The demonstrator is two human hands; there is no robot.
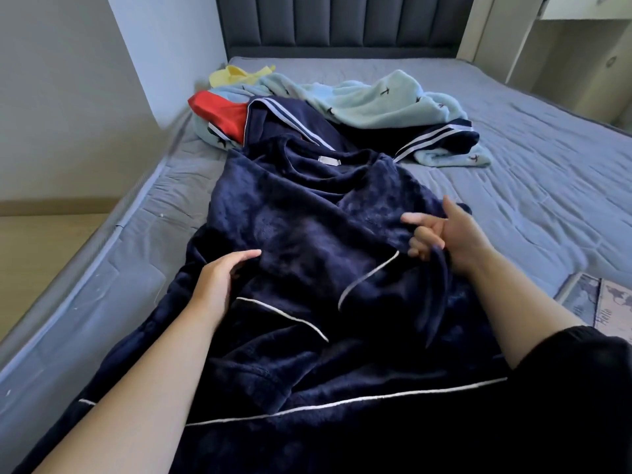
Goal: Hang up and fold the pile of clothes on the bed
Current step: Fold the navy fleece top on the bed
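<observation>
Navy fleece top (307, 234) spread on bed (513, 165); left hand (222, 278) rests flat on it, right hand (444, 234) grips raised fold.

You have one view only, the wide-angle camera on your head. It looks forward and down along the bed (547, 172), close over its near end, with the headboard (342, 22) at 12 o'clock and the wall (68, 97) at 10 o'clock.
</observation>
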